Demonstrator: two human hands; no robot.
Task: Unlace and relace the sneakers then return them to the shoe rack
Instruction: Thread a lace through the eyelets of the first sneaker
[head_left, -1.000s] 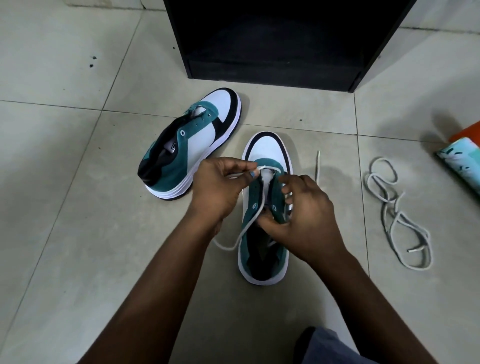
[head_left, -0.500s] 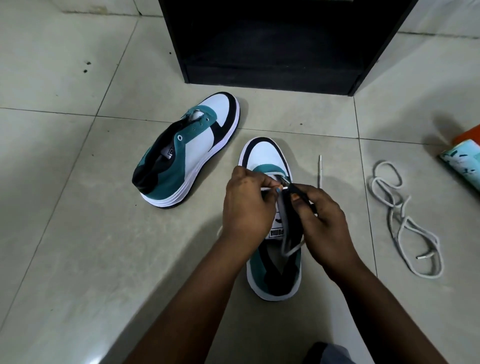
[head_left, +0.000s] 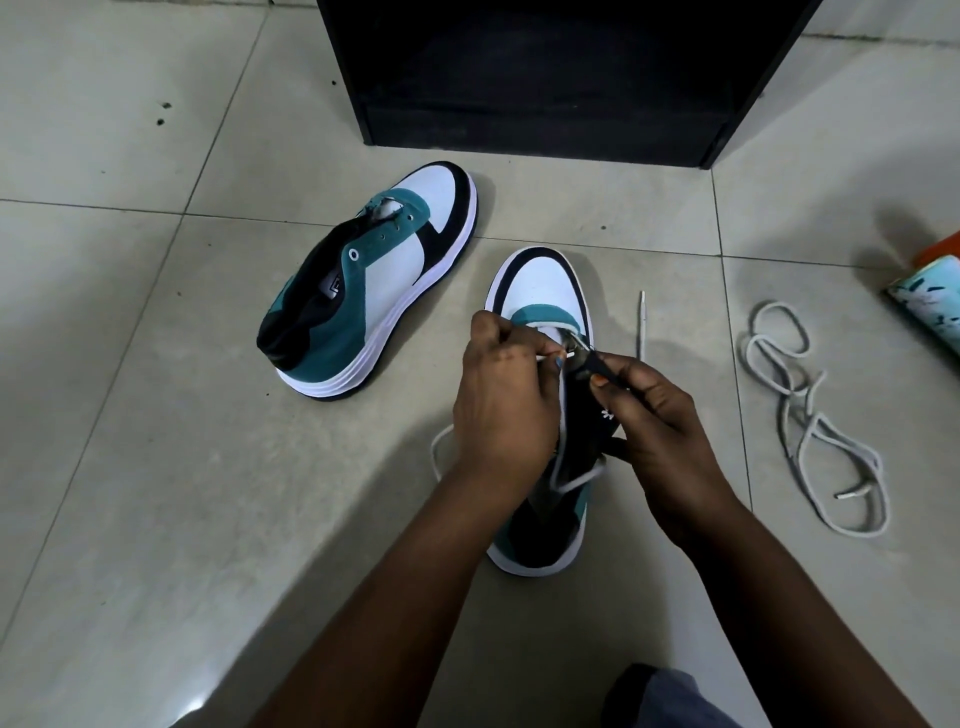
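item 1, near sneaker (head_left: 545, 291): white toe, black trim, teal panel, upright on the floor (head_left: 156, 467) in front of me, toe pointing toward the shoe rack (head_left: 545, 78). its black tongue (head_left: 597, 410) is pulled up; a small white mark shows on it, too small for me to read.

item 2, my left hand (head_left: 498, 410): fingers curled, pinching the white lace (head_left: 576, 480) at the upper eyelets. the lace loops across the shoe opening and trails out onto the floor at the left; one free tip (head_left: 642, 327) lies on the tile just right of the toe.

item 3, my right hand (head_left: 660, 421): fingers curled, gripping the top edge of the tongue, fingertips touching those of the left hand.

item 4, second sneaker (head_left: 379, 291): same colours, unlaced, tipped on its side to the left, well apart from the first. a small label shows inside the collar; i cannot read it.

item 5, loose lace (head_left: 810, 415): white, tangled in loops on the floor at the right.

item 6, shoe rack: black, open, at the top of the head view.

item 7, teal patterned object (head_left: 930, 312): right edge, orange behind it; any writing is illegible.
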